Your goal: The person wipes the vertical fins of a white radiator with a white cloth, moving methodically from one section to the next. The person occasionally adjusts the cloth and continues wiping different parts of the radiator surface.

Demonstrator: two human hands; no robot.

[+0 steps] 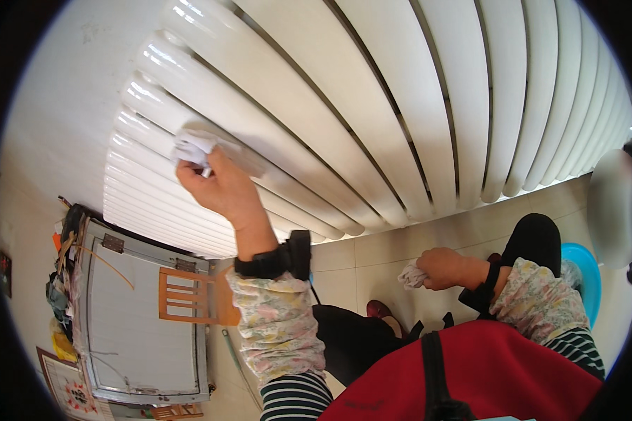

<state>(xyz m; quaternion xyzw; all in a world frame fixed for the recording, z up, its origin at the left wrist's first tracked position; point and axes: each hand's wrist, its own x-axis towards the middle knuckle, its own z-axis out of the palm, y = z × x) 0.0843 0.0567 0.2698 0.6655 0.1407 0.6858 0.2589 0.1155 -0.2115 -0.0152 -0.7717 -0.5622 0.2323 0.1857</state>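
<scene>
In front of me stands a white column radiator point(326, 100) with glossy rounded tubes and narrow dark gaps between them. My left hand point(224, 189) holds a crumpled white cloth point(192, 147) against the tubes, left of the middle. Lower down, my right hand point(447, 268) is closed around a second crumpled pale cloth point(413, 276). That hand is over the tiled floor, apart from the radiator. Both wrists wear black straps, and floral sleeve covers wrap the forearms.
A blue basin point(590, 287) is partly hidden by my right arm and knee. On the left are a wooden chair point(184, 296), a white-panelled cabinet point(142, 316) with things piled on it, and a green stick point(231, 350). A blurred oval at the right rim cannot be identified.
</scene>
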